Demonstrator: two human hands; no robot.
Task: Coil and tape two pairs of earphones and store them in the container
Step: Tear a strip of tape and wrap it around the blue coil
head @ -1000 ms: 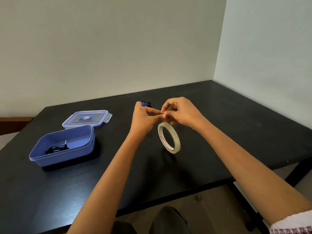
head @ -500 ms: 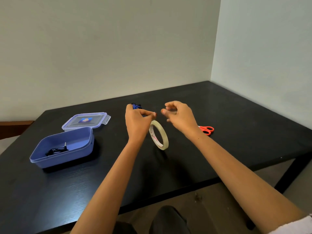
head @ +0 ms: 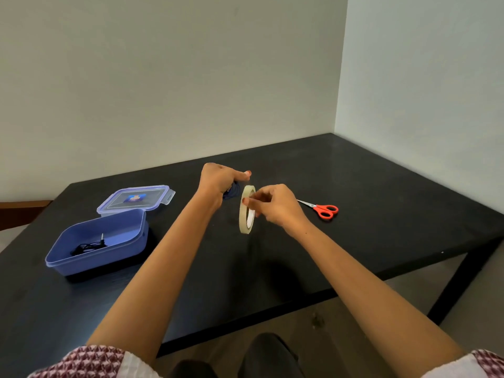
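Observation:
My left hand (head: 218, 182) is closed around a coiled bundle of blue earphones (head: 232, 192), which mostly hides under the palm, held above the table. Just to its right a beige tape roll (head: 246, 211) stands on edge in the air, pinched at its upper rim by my right hand (head: 275, 204). A blue plastic container (head: 98, 245) sits open at the left with a black coiled pair of earphones (head: 88, 246) lying inside it.
The container's clear lid (head: 135, 199) lies flat behind it. Red-handled scissors (head: 321, 209) rest on the black table (head: 381, 214) to the right of my hands. Walls close off the table's far and right sides.
My hands came apart; the tape roll went from hanging by my left hand to being pinched by my right hand. The view shifted left and the scissors came into sight.

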